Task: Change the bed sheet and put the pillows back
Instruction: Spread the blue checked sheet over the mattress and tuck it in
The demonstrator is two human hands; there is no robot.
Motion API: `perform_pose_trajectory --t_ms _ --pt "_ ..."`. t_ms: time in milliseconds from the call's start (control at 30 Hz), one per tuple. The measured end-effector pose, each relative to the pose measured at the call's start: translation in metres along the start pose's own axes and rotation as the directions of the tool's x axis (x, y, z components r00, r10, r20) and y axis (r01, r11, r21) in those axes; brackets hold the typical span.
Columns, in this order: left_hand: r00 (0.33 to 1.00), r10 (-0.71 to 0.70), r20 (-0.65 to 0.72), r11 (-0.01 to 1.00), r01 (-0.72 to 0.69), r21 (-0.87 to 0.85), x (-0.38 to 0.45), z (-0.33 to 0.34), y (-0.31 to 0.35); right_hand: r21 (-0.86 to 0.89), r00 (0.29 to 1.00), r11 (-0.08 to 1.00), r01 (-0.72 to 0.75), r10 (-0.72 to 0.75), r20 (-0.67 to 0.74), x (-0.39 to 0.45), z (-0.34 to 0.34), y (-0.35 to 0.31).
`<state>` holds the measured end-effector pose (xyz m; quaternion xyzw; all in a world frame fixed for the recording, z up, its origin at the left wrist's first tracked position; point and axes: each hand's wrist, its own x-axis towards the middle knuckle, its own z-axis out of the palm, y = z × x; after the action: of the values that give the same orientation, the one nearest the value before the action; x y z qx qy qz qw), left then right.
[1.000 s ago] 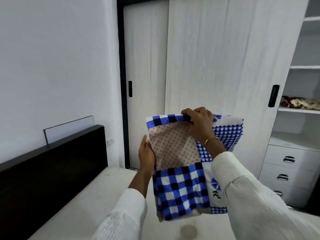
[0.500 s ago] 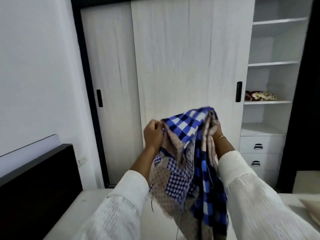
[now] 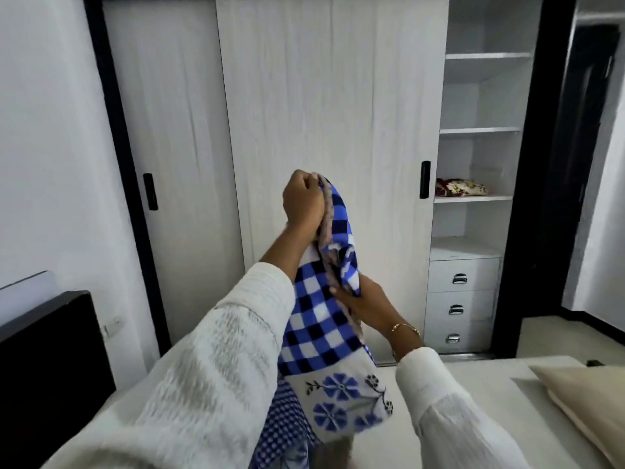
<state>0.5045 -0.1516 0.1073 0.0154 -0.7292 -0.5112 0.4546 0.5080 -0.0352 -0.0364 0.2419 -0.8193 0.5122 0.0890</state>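
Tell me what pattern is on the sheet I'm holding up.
Blue, black and white checks with blue flowers on the sheet, clearest in the head view.

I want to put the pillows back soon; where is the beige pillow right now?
In the head view the beige pillow lies at the lower right, on the bare mattress, right of the right hand and below the drawers.

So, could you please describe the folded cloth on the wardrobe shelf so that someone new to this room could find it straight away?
Start at the white wardrobe facing the bed and look to its open shelves on the right. On the shelf level with the black door handle, above the three drawers, lies a folded red floral cloth. It is the only thing seen on those shelves.
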Motion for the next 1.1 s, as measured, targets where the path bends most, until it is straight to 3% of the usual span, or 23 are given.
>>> perform_pose_trajectory --t_ms 67,200,300,333,367,433,500,600,633,700,767,800,833,867,933,967,1000,1067,1100 --pt "0.999 0.031 -0.044 0.999 -0.03 0.026 0.003 -0.01 0.001 -0.146 0.986 0.976 -0.159 0.151 -0.066 0.004 -0.003 0.009" --pt "0.99 0.006 -0.141 0.986 0.018 0.166 0.024 -0.047 -0.014 -0.021 0.957 0.988 -0.154 0.144 -0.25 0.024 -0.027 -0.002" --pt "0.982 0.124 -0.146 0.931 -0.063 0.36 0.022 -0.085 -0.036 0.007 0.828 0.987 -0.162 0.14 -0.543 0.034 -0.054 -0.023" --pt "0.965 0.259 -0.046 0.846 -0.203 0.493 0.016 -0.096 -0.043 0.032 0.783 0.985 -0.167 0.152 -0.603 0.037 -0.062 -0.033" --pt "0.905 0.406 0.126 0.704 -0.397 0.589 0.009 -0.102 -0.052 0.044 0.752 0.983 -0.176 0.164 -0.639 0.04 -0.068 -0.043" --pt "0.713 0.537 0.45 0.399 -0.685 0.61 0.0 -0.108 -0.072 0.049 0.71 0.982 -0.182 0.166 -0.684 0.048 -0.078 -0.065" --pt "0.648 0.547 0.53 0.293 -0.741 0.604 0.0 -0.106 -0.086 0.02 0.689 0.986 -0.164 0.129 -0.714 0.056 -0.086 -0.085" --pt "0.654 0.612 0.445 0.251 -0.694 0.674 0.016 -0.101 -0.085 -0.084 0.654 0.99 -0.115 0.012 -0.756 0.068 -0.101 -0.114" --pt "0.663 0.637 0.392 0.261 -0.664 0.701 0.024 -0.098 -0.079 -0.115 0.631 0.991 -0.073 -0.043 -0.775 0.072 -0.107 -0.125" --pt "0.782 0.593 0.194 0.488 -0.54 0.686 0.037 -0.091 -0.056 -0.186 0.584 0.982 0.036 -0.171 -0.793 0.078 -0.114 -0.145" --pt "0.93 0.365 -0.051 0.814 -0.292 0.502 0.046 -0.083 -0.029 -0.283 0.57 0.946 0.159 -0.322 -0.756 0.081 -0.114 -0.163" --pt "0.975 0.168 -0.143 0.945 -0.118 0.303 0.053 -0.079 -0.021 -0.342 0.589 0.916 0.21 -0.398 -0.703 0.082 -0.112 -0.168" --pt "0.98 -0.033 -0.197 0.998 0.044 0.052 0.059 -0.076 -0.015 -0.413 0.626 0.881 0.232 -0.46 -0.63 0.085 -0.109 -0.168" --pt "0.96 -0.212 -0.181 0.965 0.177 -0.195 0.06 -0.077 -0.008 -0.475 0.68 0.85 0.228 -0.489 -0.547 0.089 -0.107 -0.164" --pt "0.922 -0.383 -0.062 0.796 0.295 -0.528 0.066 -0.081 0.0 -0.497 0.768 0.851 0.169 -0.43 -0.475 0.097 -0.112 -0.15" --pt "0.927 -0.374 -0.003 0.744 0.298 -0.599 0.07 -0.083 0.006 -0.443 0.771 0.886 0.135 -0.374 -0.515 0.099 -0.118 -0.147" --pt "0.953 -0.301 0.017 0.762 0.251 -0.597 0.073 -0.087 0.014 -0.373 0.749 0.922 0.106 -0.321 -0.58 0.099 -0.124 -0.146" --pt "1.0 -0.023 -0.021 0.898 0.011 -0.439 0.081 -0.095 0.026 -0.326 0.677 0.941 0.088 -0.297 -0.674 0.098 -0.132 -0.147" --pt "0.989 0.144 -0.027 0.947 -0.146 -0.286 0.084 -0.102 0.031 -0.33 0.677 0.938 0.105 -0.31 -0.668 0.097 -0.136 -0.148"
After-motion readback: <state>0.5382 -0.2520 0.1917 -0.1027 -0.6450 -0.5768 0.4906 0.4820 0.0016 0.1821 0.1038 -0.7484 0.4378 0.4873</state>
